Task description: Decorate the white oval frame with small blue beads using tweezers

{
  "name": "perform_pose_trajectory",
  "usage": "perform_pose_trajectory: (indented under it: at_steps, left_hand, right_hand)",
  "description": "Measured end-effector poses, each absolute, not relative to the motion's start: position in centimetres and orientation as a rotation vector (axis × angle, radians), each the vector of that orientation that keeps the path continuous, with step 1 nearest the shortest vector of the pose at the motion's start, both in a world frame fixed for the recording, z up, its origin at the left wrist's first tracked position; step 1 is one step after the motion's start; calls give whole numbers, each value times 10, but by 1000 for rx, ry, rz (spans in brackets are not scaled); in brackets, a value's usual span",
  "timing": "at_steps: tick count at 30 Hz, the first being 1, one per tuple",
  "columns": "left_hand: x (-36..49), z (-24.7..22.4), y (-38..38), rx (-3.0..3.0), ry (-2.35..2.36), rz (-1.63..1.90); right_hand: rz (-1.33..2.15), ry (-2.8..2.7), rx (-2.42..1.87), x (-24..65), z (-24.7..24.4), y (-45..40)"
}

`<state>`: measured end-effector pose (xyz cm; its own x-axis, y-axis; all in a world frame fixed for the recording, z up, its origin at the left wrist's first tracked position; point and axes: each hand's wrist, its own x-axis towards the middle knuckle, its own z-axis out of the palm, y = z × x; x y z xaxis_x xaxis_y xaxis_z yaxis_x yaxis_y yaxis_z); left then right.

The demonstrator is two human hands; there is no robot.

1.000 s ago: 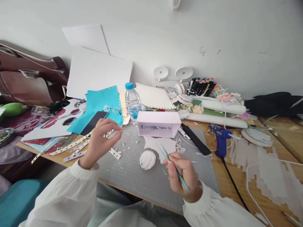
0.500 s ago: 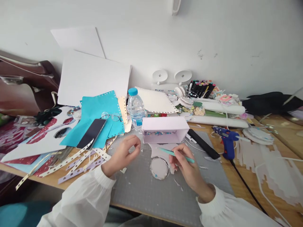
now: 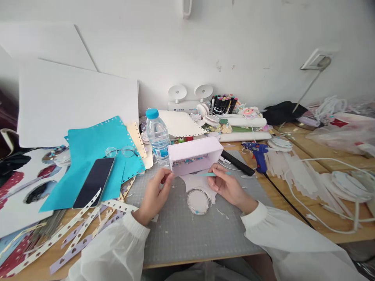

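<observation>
My right hand point(image 3: 227, 185) grips a slim teal pointed tool point(image 3: 207, 174), its tip pointing left in front of the box. My left hand point(image 3: 156, 193) is curled, thumb and fingertips close together, by the lower left corner of a pale lilac box point(image 3: 195, 146). Whether those fingers touch the box or pinch something small, I cannot tell. The box lies with its open side towards me, small blue and white bits inside. Below it, a round white disc with a beaded rim point(image 3: 198, 201) rests beside a pale paper scrap point(image 3: 190, 182) on the grey cutting mat point(image 3: 187, 238).
Behind the left hand stands a water bottle point(image 3: 158, 134). Further left are blue sheets point(image 3: 79, 156), glasses point(image 3: 124, 152), a phone point(image 3: 95, 181) and paper strips point(image 3: 73, 238). To the right lie a black bar point(image 3: 238, 163) and a blue glue gun point(image 3: 259, 154) with its cord.
The view has turned to the right. My left hand has come closer to the box's lower left corner, and my right hand with the teal tool is nearer its right end. The box looks slightly more angled.
</observation>
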<state>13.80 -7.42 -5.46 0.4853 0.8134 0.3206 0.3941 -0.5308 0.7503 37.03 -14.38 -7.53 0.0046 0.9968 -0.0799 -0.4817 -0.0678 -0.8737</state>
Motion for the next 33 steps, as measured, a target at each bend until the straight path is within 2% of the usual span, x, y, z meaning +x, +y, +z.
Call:
perform_pose_trajectory:
  at_steps: [11,18,27,33]
  left_hand:
    - [144,-53,-91,2362,563,597]
    - [152,-61,-94,2440,635,429]
    - [147,-56,-92,2317,601,384]
    - [142,-49,-89,2284,535,356]
  right_hand:
    - [1405,-772,-897,365,-74,-146]
    - [1436,-776,-884,370,-72,-144]
    - [1430,-771,-831,392,-59,-128]
    - [1484,-829,-832,390,-68,-119]
